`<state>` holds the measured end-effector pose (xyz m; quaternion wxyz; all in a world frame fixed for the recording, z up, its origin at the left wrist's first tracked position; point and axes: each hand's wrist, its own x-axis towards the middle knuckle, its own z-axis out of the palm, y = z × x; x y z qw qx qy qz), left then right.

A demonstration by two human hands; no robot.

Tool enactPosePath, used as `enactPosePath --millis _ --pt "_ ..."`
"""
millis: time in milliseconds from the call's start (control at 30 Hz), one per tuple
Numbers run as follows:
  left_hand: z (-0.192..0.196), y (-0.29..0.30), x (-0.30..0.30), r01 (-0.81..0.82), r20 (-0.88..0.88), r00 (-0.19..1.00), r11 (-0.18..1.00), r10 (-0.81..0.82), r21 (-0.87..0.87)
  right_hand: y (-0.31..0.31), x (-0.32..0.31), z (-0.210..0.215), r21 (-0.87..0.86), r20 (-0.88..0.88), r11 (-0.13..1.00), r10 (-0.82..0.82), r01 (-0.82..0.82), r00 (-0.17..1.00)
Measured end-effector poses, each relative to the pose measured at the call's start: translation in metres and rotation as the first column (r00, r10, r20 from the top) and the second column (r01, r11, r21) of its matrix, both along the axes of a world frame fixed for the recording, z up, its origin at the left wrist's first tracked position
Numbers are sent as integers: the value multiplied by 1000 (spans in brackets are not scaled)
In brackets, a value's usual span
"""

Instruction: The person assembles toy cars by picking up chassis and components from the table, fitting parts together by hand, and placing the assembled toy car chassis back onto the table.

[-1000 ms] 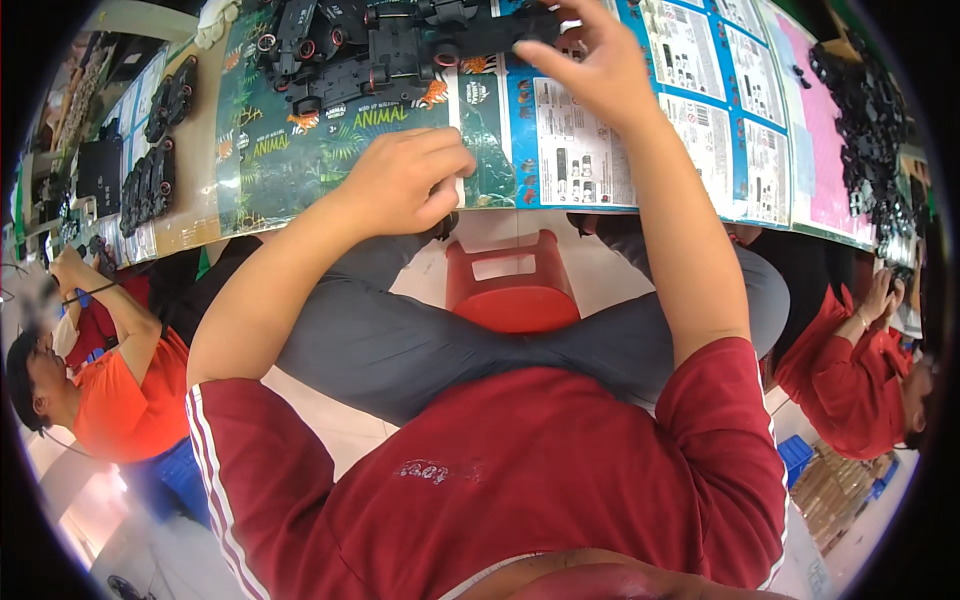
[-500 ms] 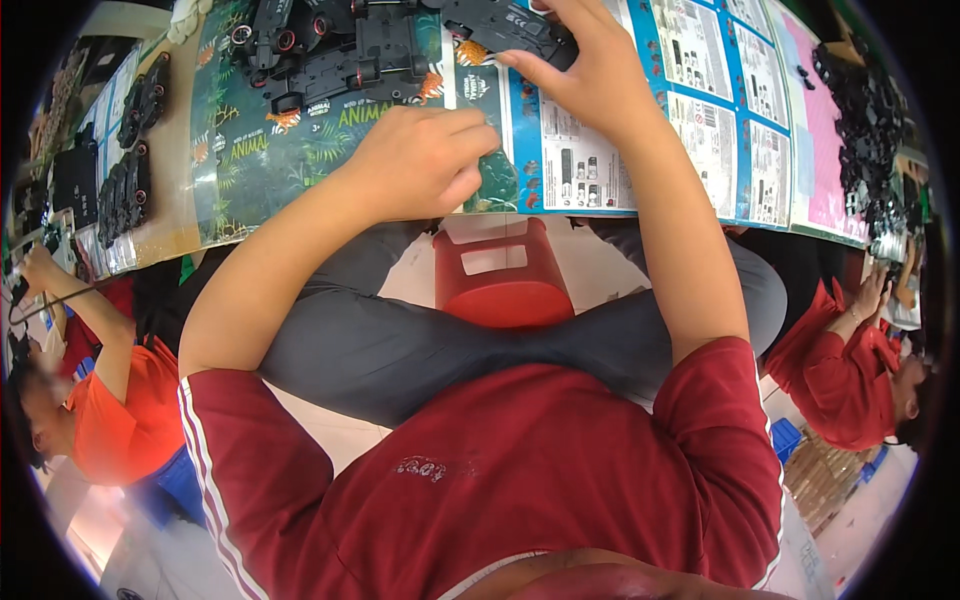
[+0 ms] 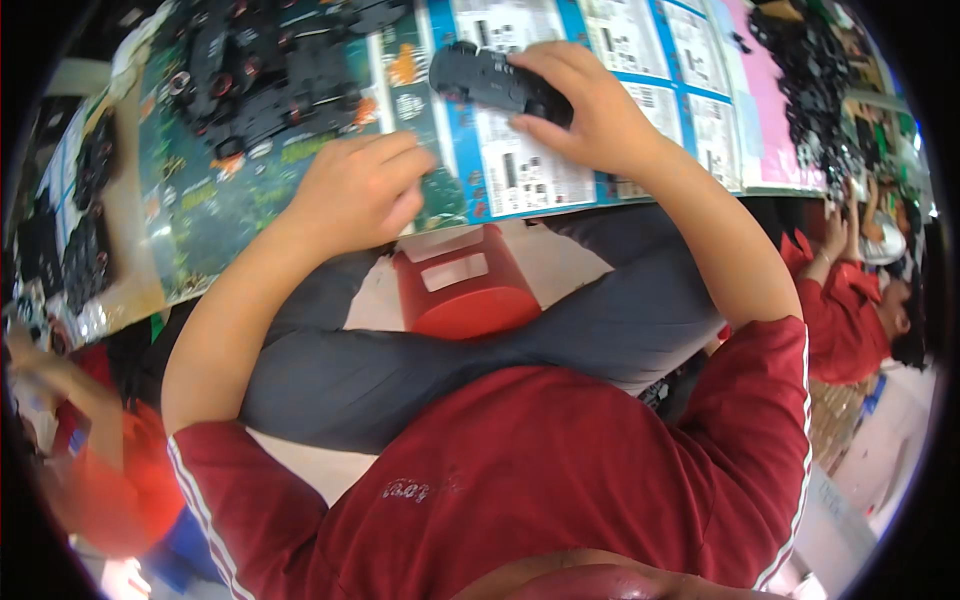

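A black toy car chassis [image 3: 490, 76] is in my right hand [image 3: 598, 112], thumb on its near side and fingers over its far side. It lies slanted above the printed sheets, dark underside up, a wheel at its left end. My left hand [image 3: 352, 188] is curled at the table's near edge, apart from the chassis. Its fingertips are turned under, so whatever they hold, if anything, is hidden. Just beyond it sits a heap of similar black chassis [image 3: 275, 90], some with red-ringed wheels.
Printed green and blue-white sheets cover the table [image 3: 540, 170]. Small black parts [image 3: 800, 85] are piled at the right, on and beside pink sheeting. More black chassis [image 3: 88, 245] lie at the left. Under the table edge stands a red stool [image 3: 470, 308]. Co-workers sit at both sides.
My right hand has brought the chassis away from the heap, nearer to me, where more of it shows. My left hand has shifted a little left. The whole view has turned slightly.
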<state>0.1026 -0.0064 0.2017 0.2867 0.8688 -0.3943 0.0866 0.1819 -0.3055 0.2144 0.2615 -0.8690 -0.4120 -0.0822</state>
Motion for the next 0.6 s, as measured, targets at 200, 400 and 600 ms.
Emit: enactPosePath --millis 200,400,600 --pt "9 -6 7 23 -58 998 999 -20 47 -60 1 1 -88 -9 995 39 -39 999" --pt "7 -8 7 -24 -94 995 998 29 53 -51 -1 -9 -88 53 996 -26 31 998" --pt "6 -16 12 -39 -95 994 997 45 65 -66 7 -15 -24 48 999 24 -22 999"
